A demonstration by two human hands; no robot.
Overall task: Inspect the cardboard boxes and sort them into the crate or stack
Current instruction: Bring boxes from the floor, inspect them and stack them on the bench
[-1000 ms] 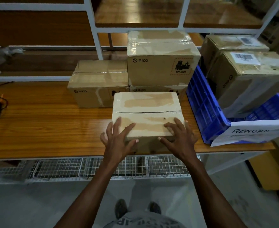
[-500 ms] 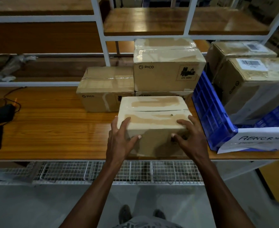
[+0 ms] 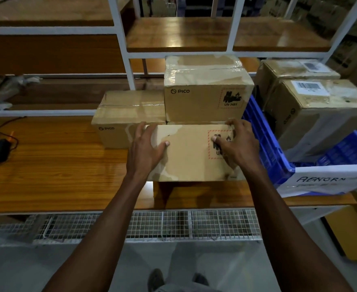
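Nearest, the left hand (image 3: 146,148) and right hand (image 3: 236,144) clasp a brown rectangular cardboard box (image 3: 190,153) by its two ends, fingers hooked over the far top edge and thumbs pressed on the near face. It is held tipped above the front of the orange wooden workbench (image 3: 53,165), probably so the face with the red-bordered hazard label can be checked. The right thumb covers part of that label. Just behind, a low PICO-printed brown carton (image 3: 120,121) and a taller taped stack of cartons (image 3: 207,91) wait. To the right, the blue plastic crate (image 3: 263,144) holds labelled cartons; its white paper sign (image 3: 320,180) is cut off, reading only "ABNORM".
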